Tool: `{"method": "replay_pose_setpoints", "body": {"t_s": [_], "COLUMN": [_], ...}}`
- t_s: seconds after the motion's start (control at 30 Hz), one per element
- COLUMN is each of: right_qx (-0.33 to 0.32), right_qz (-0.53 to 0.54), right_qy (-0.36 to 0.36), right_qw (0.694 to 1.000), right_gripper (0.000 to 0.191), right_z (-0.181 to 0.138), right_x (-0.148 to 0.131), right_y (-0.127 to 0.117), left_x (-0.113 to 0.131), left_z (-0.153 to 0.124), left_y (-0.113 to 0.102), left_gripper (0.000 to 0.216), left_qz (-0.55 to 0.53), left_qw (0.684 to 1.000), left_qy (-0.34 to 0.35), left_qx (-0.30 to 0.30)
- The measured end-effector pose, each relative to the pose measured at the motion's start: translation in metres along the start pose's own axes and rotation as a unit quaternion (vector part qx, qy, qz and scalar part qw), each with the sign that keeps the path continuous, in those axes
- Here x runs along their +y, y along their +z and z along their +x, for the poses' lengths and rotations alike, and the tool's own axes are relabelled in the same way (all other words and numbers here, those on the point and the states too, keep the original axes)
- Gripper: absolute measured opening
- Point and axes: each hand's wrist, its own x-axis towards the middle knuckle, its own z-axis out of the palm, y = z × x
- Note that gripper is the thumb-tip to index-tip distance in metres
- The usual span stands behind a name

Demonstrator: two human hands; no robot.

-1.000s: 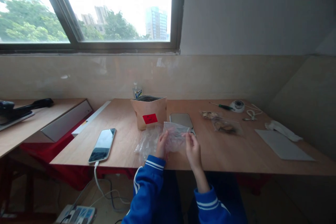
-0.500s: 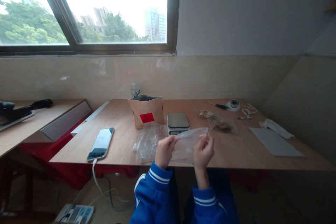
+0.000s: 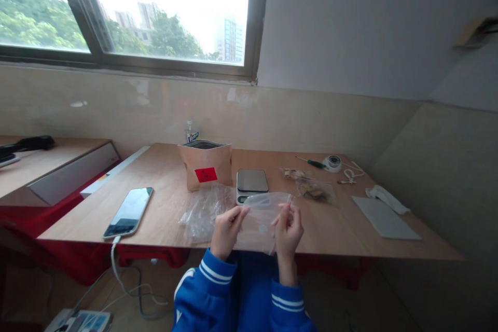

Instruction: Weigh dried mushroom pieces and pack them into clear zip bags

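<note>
Between my two hands a clear plastic zip bag (image 3: 257, 223) is stretched near the table's front edge. My left hand (image 3: 226, 229) pinches its left top corner between thumb and fingers. At the right top corner, my right hand (image 3: 288, 225) is closed on the bag's edge. Just beyond the bag lies a small kitchen scale (image 3: 252, 181), its front partly covered by the plastic. A pile of clear plastic bags (image 3: 206, 212) rests left of my left hand. Behind that pile a brown paper pouch (image 3: 204, 161) with a red label stands upright with its mouth open.
A phone (image 3: 129, 212) with a charging cable lies on the left. Right of the scale are filled clear bags (image 3: 314, 189), a screwdriver (image 3: 311, 163) and a white dome camera (image 3: 333, 163). Farther right lie a white sheet (image 3: 385, 218) and white tissue (image 3: 387, 198). A small bottle (image 3: 190, 132) stands behind the pouch.
The view has tilted and shifted right, so the tabletop things sit farther left. Both hands still hold the zip bag, which now appears more spread and lower at its right corner.
</note>
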Motion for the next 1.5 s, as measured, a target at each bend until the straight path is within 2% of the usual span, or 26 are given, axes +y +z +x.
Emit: {"method": "replay_pose_setpoints", "body": {"t_s": [0.1,0.17,0.23,0.3,0.33,0.4,0.47,0.53,0.63,0.7,0.77,0.87,0.93,1.0,1.13,1.23,1.33,1.43,1.5], "right_qx": [0.07,0.132,0.142,0.095,0.062,-0.011,-0.089,-0.137,-0.126,-0.105,-0.099,-0.078,-0.057,-0.052,-0.072,-0.067,-0.04,-0.047,-0.055], "right_qz": [-0.01,-0.039,-0.125,-0.236,-0.279,-0.361,-0.423,-0.462,-0.483,-0.475,-0.464,-0.447,-0.414,-0.376,-0.361,-0.369,-0.317,-0.144,-0.048], "right_qy": [0.023,0.047,0.015,-0.07,-0.086,-0.041,0.029,0.059,0.032,0.009,-0.005,-0.023,-0.045,-0.06,-0.029,-0.008,-0.006,0.028,0.055], "right_qw": [0.997,0.989,0.982,0.965,0.954,0.932,0.901,0.874,0.866,0.874,0.88,0.891,0.908,0.923,0.929,0.927,0.948,0.988,0.996], "right_gripper": [0.036,0.037,0.033,0.029,0.029,0.034,0.04,0.04,0.026,0.019,0.017,0.014,0.015,0.019,0.02,0.019,0.021,0.025,0.027], "right_z": [0.006,0.021,0.045,0.073,0.086,0.11,0.125,0.131,0.13,0.127,0.124,0.12,0.116,0.114,0.11,0.104,0.089,0.069,0.057], "right_x": [0.009,0.023,0.043,0.065,0.076,0.094,0.107,0.116,0.126,0.13,0.132,0.134,0.135,0.135,0.128,0.107,0.071,0.024,-0.005], "right_y": [-0.011,-0.026,-0.039,-0.047,-0.048,-0.045,-0.039,-0.033,-0.03,-0.032,-0.037,-0.044,-0.049,-0.054,-0.062,-0.065,-0.068,-0.065,-0.058], "left_x": [-0.015,-0.03,-0.043,-0.052,-0.055,-0.059,-0.063,-0.067,-0.067,-0.06,-0.048,-0.035,-0.036,-0.048,-0.078,-0.084,-0.066,-0.032,-0.011], "left_z": [0.008,0.016,0.023,0.028,0.03,0.033,0.033,0.032,0.025,0.018,0.01,0.003,0.002,0.002,0.01,0.022,0.03,0.026,0.018], "left_y": [-0.031,-0.053,-0.069,-0.079,-0.082,-0.084,-0.084,-0.083,-0.08,-0.074,-0.065,-0.054,-0.05,-0.051,-0.057,-0.064,-0.073,-0.075,-0.066], "left_gripper": [0.046,0.054,0.059,0.062,0.064,0.068,0.069,0.067,0.057,0.046,0.034,0.027,0.026,0.025,0.024,0.021,0.021,0.026,0.031], "left_qz": [-0.014,0.002,0.028,0.066,0.079,0.087,0.097,0.137,0.226,0.269,0.295,0.319,0.328,0.339,0.376,0.374,0.331,0.24,0.136], "left_qw": [0.994,0.987,0.98,0.974,0.971,0.969,0.972,0.97,0.942,0.925,0.924,0.939,0.942,0.94,0.925,0.925,0.942,0.965,0.989], "left_qy": [-0.079,-0.143,-0.181,-0.21,-0.22,-0.227,-0.205,-0.149,-0.05,-0.007,0.017,0.034,0.025,0.004,-0.03,-0.048,-0.035,0.015,0.026], "left_qx": [0.071,0.079,0.075,0.052,0.039,0.031,0.062,0.137,0.243,0.267,0.243,0.125,0.058,0.03,0.052,0.046,0.043,0.101,0.059]}}
